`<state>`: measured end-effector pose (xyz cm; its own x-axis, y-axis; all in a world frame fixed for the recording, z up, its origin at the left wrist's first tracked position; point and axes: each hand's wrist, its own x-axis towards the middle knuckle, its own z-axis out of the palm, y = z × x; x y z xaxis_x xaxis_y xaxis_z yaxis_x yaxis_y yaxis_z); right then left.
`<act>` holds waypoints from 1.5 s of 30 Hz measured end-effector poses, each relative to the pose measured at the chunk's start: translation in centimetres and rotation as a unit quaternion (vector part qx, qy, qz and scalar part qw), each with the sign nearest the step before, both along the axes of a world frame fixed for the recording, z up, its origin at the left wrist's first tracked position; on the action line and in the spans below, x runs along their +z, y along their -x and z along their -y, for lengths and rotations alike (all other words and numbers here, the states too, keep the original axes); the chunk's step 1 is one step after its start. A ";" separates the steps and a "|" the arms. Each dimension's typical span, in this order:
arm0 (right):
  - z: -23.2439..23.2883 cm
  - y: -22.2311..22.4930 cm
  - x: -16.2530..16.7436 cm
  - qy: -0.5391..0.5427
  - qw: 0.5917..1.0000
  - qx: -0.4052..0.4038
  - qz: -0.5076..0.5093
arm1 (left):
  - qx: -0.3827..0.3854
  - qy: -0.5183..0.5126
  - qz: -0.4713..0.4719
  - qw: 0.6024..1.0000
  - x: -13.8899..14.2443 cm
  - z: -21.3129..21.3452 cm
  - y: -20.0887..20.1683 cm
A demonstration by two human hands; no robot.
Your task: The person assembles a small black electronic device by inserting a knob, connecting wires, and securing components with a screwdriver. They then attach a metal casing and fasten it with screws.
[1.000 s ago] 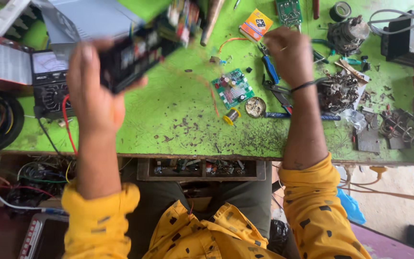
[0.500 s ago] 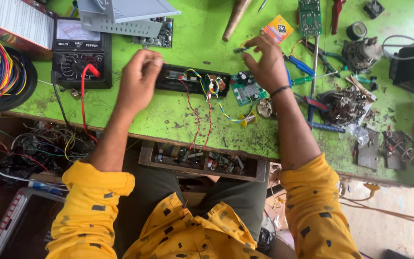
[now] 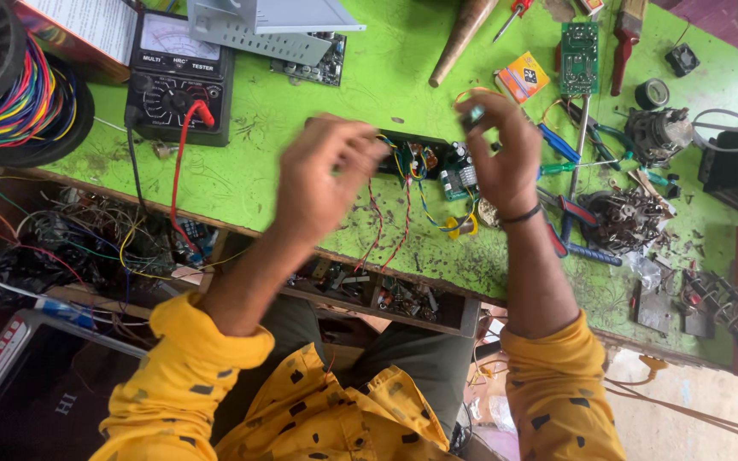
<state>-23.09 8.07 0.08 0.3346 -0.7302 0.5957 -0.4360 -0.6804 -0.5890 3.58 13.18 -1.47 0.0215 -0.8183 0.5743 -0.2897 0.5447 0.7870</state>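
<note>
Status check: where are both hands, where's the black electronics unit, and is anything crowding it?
Left hand blurred over black electronics unit. Right hand pinches a small part above it. Pliers lie close right.

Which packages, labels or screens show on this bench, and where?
Analogue meter: far left of bench, black case, pale dial window, red lead plugged in.
Small packet: beyond the right hand, flat, orange-yellow with dark print.
Printed sheet: top left corner, white.

Single head-worn view, looking steeply down from close above the green desk [image 3: 318, 102]; wearer's lap at 6 o'clock, desk's far edge towards 12
</note>
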 end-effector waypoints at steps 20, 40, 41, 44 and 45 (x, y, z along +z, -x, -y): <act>-2.0 -1.7 1.8 0.036 0.993 0.033 -0.108 | 0.075 0.041 0.086 0.993 -2.1 -4.4 -0.7; 3.1 7.9 -1.9 -0.191 0.932 -0.164 -0.260 | -0.169 -0.148 -0.359 0.906 -7.1 -2.7 -1.0; 2.9 7.5 -1.4 -0.167 0.942 -0.160 -0.242 | -0.165 -0.142 -0.343 0.914 -7.1 -2.7 -0.7; 2.0 5.3 0.7 -0.148 0.965 -0.134 -0.167 | -0.160 -0.149 -0.326 0.920 -7.0 -3.0 -0.3; 1.5 4.1 1.4 -0.150 0.971 -0.124 -0.140 | -0.160 -0.155 -0.327 0.918 -7.0 -3.2 -0.3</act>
